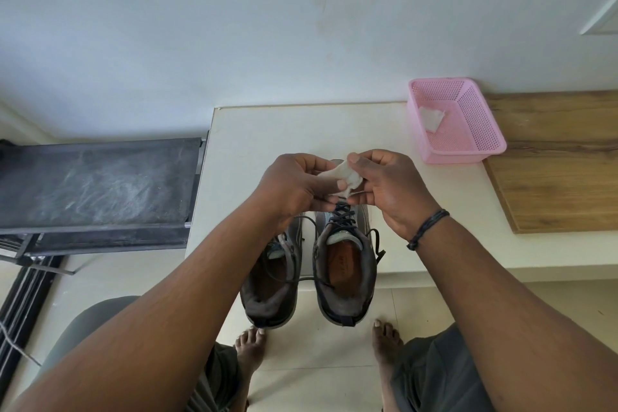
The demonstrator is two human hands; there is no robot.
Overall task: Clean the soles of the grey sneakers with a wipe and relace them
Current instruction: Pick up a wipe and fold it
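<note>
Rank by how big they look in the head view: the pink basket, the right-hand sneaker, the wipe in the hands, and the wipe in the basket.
1. Right-hand sneaker, though it is nearer the camera
2. Pink basket
3. Wipe in the hands and wipe in the basket: look alike, unranked

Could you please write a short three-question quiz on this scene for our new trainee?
1. True or false: both hands, the left hand and the right hand, hold the crumpled white wipe.
2. What lies inside the pink perforated plastic basket?
A. a shoelace
B. a piece of white tissue
C. a brush
3. Fill in: the two grey sneakers stand upright, side by side, on the ______ table.

Key
1. True; both hands pinch it above the sneakers.
2. B; a piece of white tissue lies at the basket's left end.
3. White.
</note>
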